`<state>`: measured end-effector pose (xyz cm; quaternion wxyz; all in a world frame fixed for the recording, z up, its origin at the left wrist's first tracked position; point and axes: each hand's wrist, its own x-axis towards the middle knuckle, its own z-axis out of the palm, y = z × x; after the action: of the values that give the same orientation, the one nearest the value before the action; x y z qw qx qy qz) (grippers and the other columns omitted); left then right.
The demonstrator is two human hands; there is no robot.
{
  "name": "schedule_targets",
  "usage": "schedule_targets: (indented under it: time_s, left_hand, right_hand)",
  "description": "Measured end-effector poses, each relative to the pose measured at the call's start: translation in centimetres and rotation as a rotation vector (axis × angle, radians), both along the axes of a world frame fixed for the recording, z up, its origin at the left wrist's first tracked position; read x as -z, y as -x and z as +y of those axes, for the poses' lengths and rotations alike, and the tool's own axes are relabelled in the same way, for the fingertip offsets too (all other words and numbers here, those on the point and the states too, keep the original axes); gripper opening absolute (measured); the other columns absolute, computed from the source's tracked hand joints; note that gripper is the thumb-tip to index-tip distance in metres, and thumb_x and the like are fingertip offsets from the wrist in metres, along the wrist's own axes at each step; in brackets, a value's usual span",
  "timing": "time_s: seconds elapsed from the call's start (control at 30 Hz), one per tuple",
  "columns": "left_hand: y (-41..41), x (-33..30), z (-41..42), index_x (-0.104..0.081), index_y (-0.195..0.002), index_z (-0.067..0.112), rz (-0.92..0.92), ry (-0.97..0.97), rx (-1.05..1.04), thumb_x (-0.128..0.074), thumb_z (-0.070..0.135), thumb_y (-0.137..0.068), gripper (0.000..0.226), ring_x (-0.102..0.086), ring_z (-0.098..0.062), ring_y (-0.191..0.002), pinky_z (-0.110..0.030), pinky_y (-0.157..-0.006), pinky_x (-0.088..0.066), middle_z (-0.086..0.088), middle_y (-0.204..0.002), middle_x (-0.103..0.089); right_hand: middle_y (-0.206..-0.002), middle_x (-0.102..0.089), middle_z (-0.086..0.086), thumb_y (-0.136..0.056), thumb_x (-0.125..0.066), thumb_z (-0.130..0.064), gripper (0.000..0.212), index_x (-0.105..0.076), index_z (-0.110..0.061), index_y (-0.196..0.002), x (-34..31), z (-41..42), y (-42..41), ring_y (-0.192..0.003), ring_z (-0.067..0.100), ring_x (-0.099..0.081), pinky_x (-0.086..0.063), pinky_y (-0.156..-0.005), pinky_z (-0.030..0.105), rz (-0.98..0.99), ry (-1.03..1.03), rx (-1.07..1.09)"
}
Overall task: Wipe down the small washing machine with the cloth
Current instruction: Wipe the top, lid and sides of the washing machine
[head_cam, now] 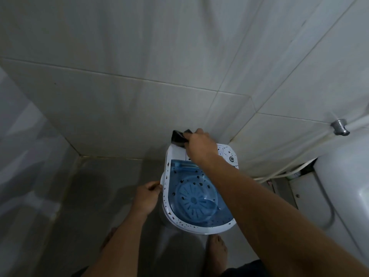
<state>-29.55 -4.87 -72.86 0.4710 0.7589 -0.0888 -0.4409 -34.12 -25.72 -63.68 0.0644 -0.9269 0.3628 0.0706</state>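
Grey tiled walls meet behind one small washing machine standing on the floor. Our right hand is closed around one dark cloth at its back edge. Our left hand grips its left rim, fingers curled.

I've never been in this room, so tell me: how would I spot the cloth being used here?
Find the small white washing machine with the see-through blue lid, standing on the floor in the tiled corner beside the toilet. At its far end, against the wall, the right hand presses a crumpled cloth onto the white top panel. It is the only black, soft thing there.
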Motion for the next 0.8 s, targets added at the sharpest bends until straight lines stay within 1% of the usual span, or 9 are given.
schedule_targets:
  time_s: [0.1, 0.13, 0.23, 0.37, 0.47, 0.57, 0.63, 0.73, 0.8]
  left_hand:
    - [-0.2, -0.1, -0.1, -0.071, -0.098, 0.034, -0.034, -0.008, 0.031, -0.062, 0.019, -0.095, 0.017, -0.07, -0.017, -0.098, -0.041, -0.097, -0.054, 0.004, -0.103, -0.076]
    - [-0.2, -0.2, -0.1, -0.07, -0.1, 0.034, -0.032, -0.017, 0.042, -0.062, 0.02, -0.095, 0.017, -0.069, -0.017, -0.1, -0.042, -0.098, -0.053, 0.004, -0.104, -0.075]
    - [-0.2, -0.4, -0.1, -0.071, -0.111, 0.027, -0.019, -0.037, 0.045, -0.062, 0.02, -0.095, 0.019, -0.069, -0.019, -0.102, -0.043, -0.1, -0.052, 0.002, -0.109, -0.074]
    - [0.0, -0.6, 0.1, -0.07, -0.104, 0.03, -0.033, -0.026, 0.041, -0.062, 0.018, -0.095, 0.017, -0.069, -0.021, -0.101, -0.046, -0.099, -0.052, -0.001, -0.108, -0.074]
    - [0.0, -0.7, 0.1, -0.07, -0.095, 0.035, -0.054, -0.032, 0.031, -0.063, 0.018, -0.094, 0.019, -0.07, -0.022, -0.099, -0.046, -0.099, -0.053, -0.002, -0.106, -0.076]
    - [0.0, -0.9, 0.0, -0.073, -0.104, 0.028, -0.041, -0.032, 0.038, -0.062, 0.016, -0.095, 0.018, -0.069, -0.021, -0.101, -0.045, -0.1, -0.052, -0.002, -0.108, -0.075]
    - [-0.1, -0.9, 0.0, -0.071, -0.1, 0.032, -0.034, -0.039, 0.047, -0.062, 0.016, -0.095, 0.019, -0.069, -0.021, -0.102, -0.046, -0.1, -0.052, -0.001, -0.108, -0.075]
    - [-0.2, -0.9, -0.1, -0.072, -0.11, 0.025, -0.036, -0.055, 0.052, -0.062, 0.017, -0.095, 0.02, -0.069, -0.02, -0.103, -0.045, -0.101, -0.051, 0.0, -0.108, -0.074]
    - [-0.1, -1.0, -0.1, -0.073, -0.105, 0.029, -0.044, -0.051, 0.055, -0.063, 0.017, -0.095, 0.019, -0.069, -0.02, -0.102, -0.044, -0.1, -0.052, 0.002, -0.106, -0.075]
  right_hand:
    - [-0.121, -0.048, 0.013, -0.101, -0.053, -0.026, 0.043, -0.048, -0.027, -0.144, 1.0, 1.0, 2.6, -0.108, 0.034, -0.054, -0.055, -0.082, 0.045, -0.015, -0.004, -0.011]
    - [-0.122, -0.047, 0.013, -0.103, -0.051, -0.03, 0.044, -0.045, -0.027, -0.146, 1.3, 1.7, 3.6, -0.108, 0.033, -0.053, -0.055, -0.082, 0.046, -0.035, 0.0, -0.024]
    - [-0.124, -0.045, 0.014, -0.105, -0.047, -0.032, 0.045, -0.041, -0.025, -0.148, 1.9, 3.8, 5.7, -0.106, 0.032, -0.053, -0.054, -0.08, 0.044, -0.039, 0.014, -0.069]
    - [-0.119, -0.049, 0.012, -0.103, -0.05, -0.033, 0.037, -0.053, -0.025, -0.139, 0.8, 2.9, 4.3, -0.102, 0.033, -0.058, -0.053, -0.078, 0.041, -0.021, -0.071, 0.002]
    - [-0.114, -0.051, 0.01, -0.101, -0.054, -0.034, 0.038, -0.057, -0.025, -0.139, -0.1, 1.1, 3.3, -0.096, 0.031, -0.061, -0.056, -0.077, 0.04, -0.155, -0.099, 0.106]
    - [-0.123, -0.044, 0.011, -0.102, -0.052, -0.032, 0.04, -0.053, -0.022, -0.141, 0.9, 1.9, 3.9, -0.103, 0.032, -0.056, -0.057, -0.081, 0.044, -0.079, -0.047, 0.086]
    - [-0.128, -0.041, 0.013, -0.104, -0.049, -0.031, 0.043, -0.045, -0.021, -0.146, 1.8, 3.1, 4.4, -0.108, 0.032, -0.054, -0.057, -0.082, 0.046, -0.06, -0.024, 0.063]
    - [-0.127, -0.042, 0.014, -0.105, -0.045, -0.032, 0.046, -0.04, -0.021, -0.15, 2.4, 4.0, 5.2, -0.107, 0.032, -0.055, -0.056, -0.081, 0.045, -0.084, -0.026, 0.062]
    - [-0.125, -0.043, 0.014, -0.105, -0.047, -0.031, 0.044, -0.044, -0.019, -0.147, 2.1, 4.2, 5.5, -0.104, 0.033, -0.056, -0.056, -0.08, 0.045, -0.046, -0.038, 0.038]
